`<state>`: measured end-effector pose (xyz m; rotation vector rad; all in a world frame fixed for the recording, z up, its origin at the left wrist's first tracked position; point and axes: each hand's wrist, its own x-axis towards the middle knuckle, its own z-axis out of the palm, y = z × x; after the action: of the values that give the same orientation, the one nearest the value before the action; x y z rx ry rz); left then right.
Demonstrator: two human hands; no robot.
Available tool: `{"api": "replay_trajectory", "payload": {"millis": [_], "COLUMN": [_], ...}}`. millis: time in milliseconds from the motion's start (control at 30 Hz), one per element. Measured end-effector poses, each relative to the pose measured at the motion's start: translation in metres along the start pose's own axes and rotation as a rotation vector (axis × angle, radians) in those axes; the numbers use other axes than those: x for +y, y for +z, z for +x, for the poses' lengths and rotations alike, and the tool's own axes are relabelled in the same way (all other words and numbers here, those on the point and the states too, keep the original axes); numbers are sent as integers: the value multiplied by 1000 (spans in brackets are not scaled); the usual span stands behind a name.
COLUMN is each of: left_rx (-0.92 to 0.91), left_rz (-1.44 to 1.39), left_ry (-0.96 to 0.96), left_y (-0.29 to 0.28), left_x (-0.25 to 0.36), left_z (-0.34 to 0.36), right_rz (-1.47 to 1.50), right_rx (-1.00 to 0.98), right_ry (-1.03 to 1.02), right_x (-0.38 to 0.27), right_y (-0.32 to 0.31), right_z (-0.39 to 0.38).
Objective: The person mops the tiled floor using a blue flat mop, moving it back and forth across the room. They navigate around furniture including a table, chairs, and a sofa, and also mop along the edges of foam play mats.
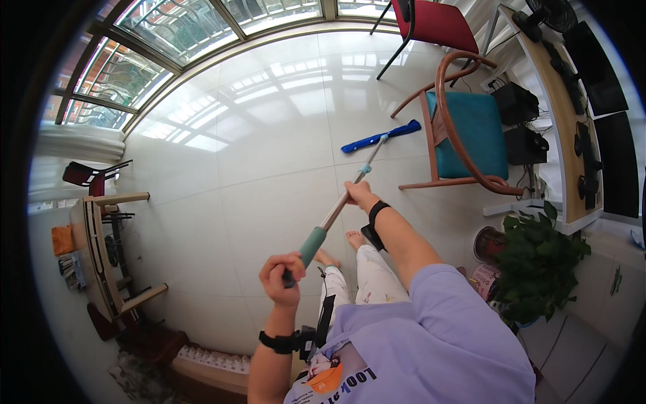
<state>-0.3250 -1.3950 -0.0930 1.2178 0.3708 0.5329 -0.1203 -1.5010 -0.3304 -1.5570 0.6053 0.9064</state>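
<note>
A flat mop with a long blue head (363,142) lies on the tiled floor beside a wooden-armed chair (471,135) with a teal seat. My left hand (282,275) is closed round the green grip (311,246) at the top of the mop's pole, low in the middle of the view. Further along, my right hand (356,192) grips the silver pole (333,217), which slants up and right to the head. My bare feet stand on the floor below the pole, partly hidden by my arms.
A red chair (434,27) stands by the windows (155,34). At right are a desk (542,64) with monitors, black boxes (518,108) beneath it, and a leafy potted plant (531,262). A table (91,256) is at left. Pale tiles (235,155) cover the floor between.
</note>
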Motion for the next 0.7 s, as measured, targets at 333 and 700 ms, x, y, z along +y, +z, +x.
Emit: {"api": "replay_trajectory", "payload": {"millis": [333,700], "left_rx": [-149,-139], "left_rz": [-51,26], "left_ry": [-91,27], "left_y": [80,32], "left_x": [-26,71], "left_z": [7,-9], "right_rz": [5,659], "right_rx": [47,-304], "right_ry": [91,335], "right_x": [-21,41], "right_y": [-86,-7], "right_z": [25,-52]}}
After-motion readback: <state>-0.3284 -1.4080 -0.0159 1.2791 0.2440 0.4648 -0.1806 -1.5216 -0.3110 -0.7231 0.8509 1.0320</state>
